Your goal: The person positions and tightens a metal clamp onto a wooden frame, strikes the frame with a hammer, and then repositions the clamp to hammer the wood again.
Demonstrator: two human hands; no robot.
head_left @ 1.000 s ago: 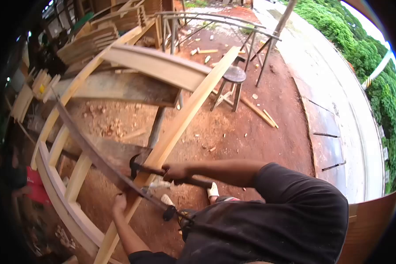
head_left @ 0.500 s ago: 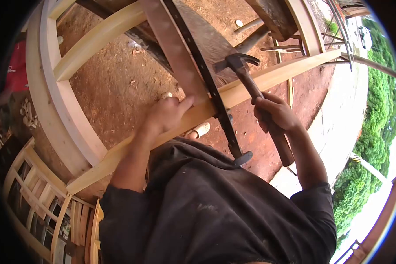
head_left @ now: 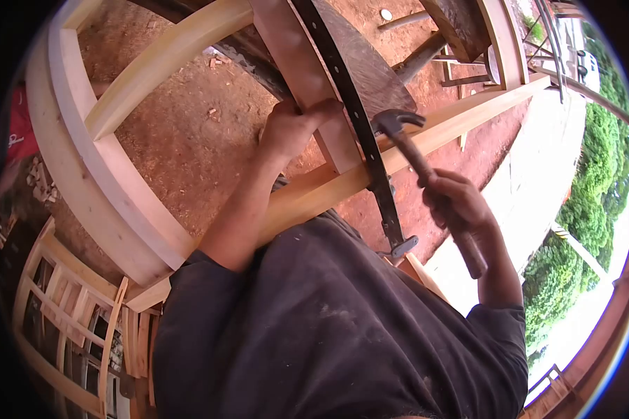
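My right hand (head_left: 458,199) is closed round the wooden handle of a claw hammer (head_left: 414,158). The hammer's dark metal head is up beside the black bar clamp (head_left: 356,112), which has a row of holes. My left hand (head_left: 293,129) wraps over the edge of a flat wooden crosspiece (head_left: 286,52), thumb lying across its face. This crosspiece meets a long pale wooden rail (head_left: 307,197) in front of my body. Running alongside the crosspiece, the clamp passes over the rail, its grey end (head_left: 404,246) near my shirt.
A curved wooden slat (head_left: 168,59) and thick side pieces (head_left: 105,160) form the frame's left part. More wooden frames (head_left: 70,307) stand at lower left. A dark plank (head_left: 377,77) lies behind the clamp. Wood scraps (head_left: 40,183) lie on the reddish dirt floor (head_left: 182,133).
My left hand has moved up from the rail joint and now grips the crosspiece. The hammer, still in my right hand, has shifted slightly right and down in view.
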